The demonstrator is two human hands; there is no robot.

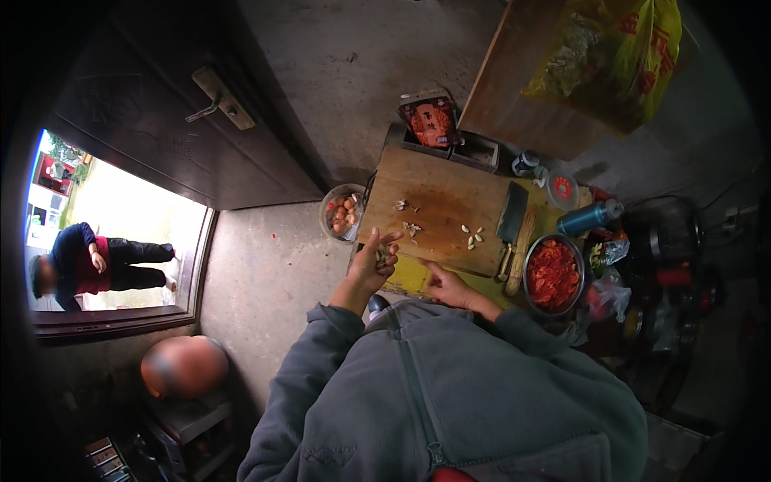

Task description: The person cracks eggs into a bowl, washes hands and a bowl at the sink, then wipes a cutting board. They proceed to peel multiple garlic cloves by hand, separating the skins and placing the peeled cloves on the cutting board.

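Note:
My left hand (pixel 374 260) is cupped, palm up, around several pale garlic cloves (pixel 382 255) at the near left edge of the wooden cutting board (pixel 391 175). My right hand (pixel 450 288) hovers by the board's near edge, over the yellow tabletop (pixel 408 276); its index finger points out and I see nothing in it. Several peeled garlic cloves (pixel 471 238) lie at the board's right. Papery garlic skins (pixel 412 229) and a dry garlic stem piece (pixel 401 205) are scattered further left. A cleaver (pixel 512 211) rests along the board's right side.
Right of the board are a bamboo brush (pixel 521 250), a metal bowl of chopped red peppers (pixel 553 274) and a blue bottle (pixel 587 218). A tub of brown eggs (pixel 342 215) is at left. Packets (pixel 430 120) stand behind. A person (pixel 99 262) is outside the doorway.

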